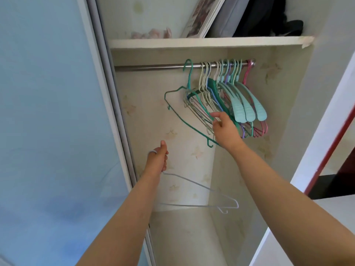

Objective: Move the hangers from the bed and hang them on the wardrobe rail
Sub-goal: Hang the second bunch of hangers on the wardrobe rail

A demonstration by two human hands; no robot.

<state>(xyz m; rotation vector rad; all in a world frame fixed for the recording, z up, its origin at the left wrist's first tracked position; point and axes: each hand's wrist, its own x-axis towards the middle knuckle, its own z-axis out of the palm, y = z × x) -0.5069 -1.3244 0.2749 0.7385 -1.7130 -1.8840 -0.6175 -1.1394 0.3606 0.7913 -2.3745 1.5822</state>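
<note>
Fingers (163, 166) of the left hand (156, 158) curl round the neck of a white wire hanger (199, 195); fingers of the right hand (223, 125) pinch the lower edge of the hung bunch.

At 9 o'clock from the bunch, the left hand grips the white hanger by its hook end, thumb up, arm stretched into the wardrobe, and the frame dangles toward 5 o'clock below the rail (149, 66). It looks light, thin and springy, likely slick-coated, so the neck under the hook seems the best hold. A green wire hanger (178, 114) hangs leftmost on the rail, the pastel hangers (244, 100) crowd toward 3 o'clock. The right arm reaches up from 5 o'clock, its fingers closed on the wire frames.
</note>
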